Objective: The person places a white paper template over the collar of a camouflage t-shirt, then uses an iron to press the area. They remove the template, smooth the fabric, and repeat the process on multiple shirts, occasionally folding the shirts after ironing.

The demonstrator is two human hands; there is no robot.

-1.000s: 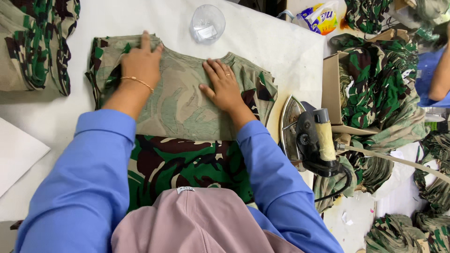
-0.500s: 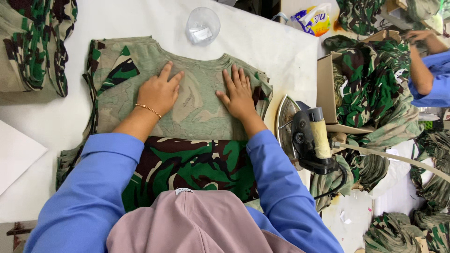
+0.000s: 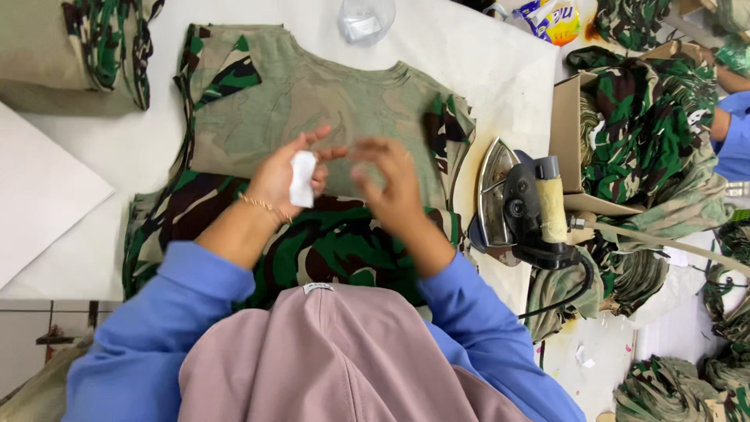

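- At the far left of the white counter (image 3: pixel 469 55) we saw a folded camouflage stack (image 3: pixel 78 55), and below it a blank white sheet (image 3: pixel 39 195) lying flat.
- Next came the camouflage shirt (image 3: pixel 312 101), spread flat on the counter with its pale inside face up at the top and the darker green print showing nearer us.
- Our left hand (image 3: pixel 285 176) was raised above the shirt, fingers curled around a small white tag (image 3: pixel 302 178), thumb and forefinger stretched toward the other hand; a thin bracelet (image 3: pixel 262 207) circled the wrist.
- Our right hand (image 3: pixel 391 184) hung just beside it, also above the shirt, fingers loosely bent and blurred; we could not tell whether it pinched anything.
- A clear plastic cup (image 3: pixel 366 17) stood at the counter's top edge, beyond the shirt's collar.
- Right of the shirt a steam iron (image 3: pixel 516 207) rested on its side at the counter's edge, its cord trailing down.
- Beyond the iron an open cardboard box (image 3: pixel 566 133) held more camouflage garments (image 3: pixel 648 117), with further heaps below.
- At the far right edge we glimpsed another person's blue sleeve (image 3: pixel 734 133).
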